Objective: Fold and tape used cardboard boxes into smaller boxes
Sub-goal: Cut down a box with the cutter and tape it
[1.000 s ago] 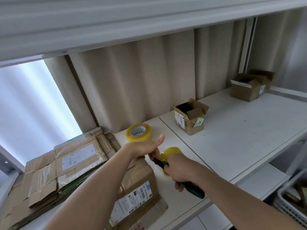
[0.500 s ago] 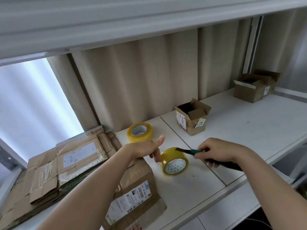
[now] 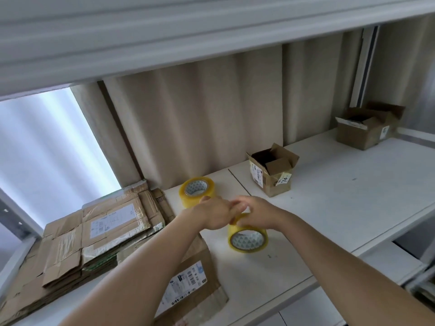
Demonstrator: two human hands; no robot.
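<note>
Where writing can be read at all, only the figures "16" are made out, on a yellow tag stuck to the small open box (image 3: 273, 169) near the back of the surface (image 3: 341, 196). White shipping labels with barcodes are seen on that box, on the flattened stack (image 3: 94, 231) at the left edge, and on the big box (image 3: 188, 281) at the front edge, but their print is too small to be read. A patterned core is shown by each tape roll.

Both forearms are stretched forward from the lower edge of the view, and the hands meet above the near roll (image 3: 247, 238), which stands on its rim near the middle of the surface. The left hand (image 3: 215, 214) is curled, its fingertips against those of the right hand (image 3: 255, 214), whose fingers are bent down onto the roll's top. The meeting fingers are blurred, so what is pinched by the left hand cannot be told. The far roll (image 3: 196, 190) is partly hidden behind the left hand. A third box (image 3: 367, 128) stands at the far right corner, and the big box is partly covered by the left forearm.
</note>
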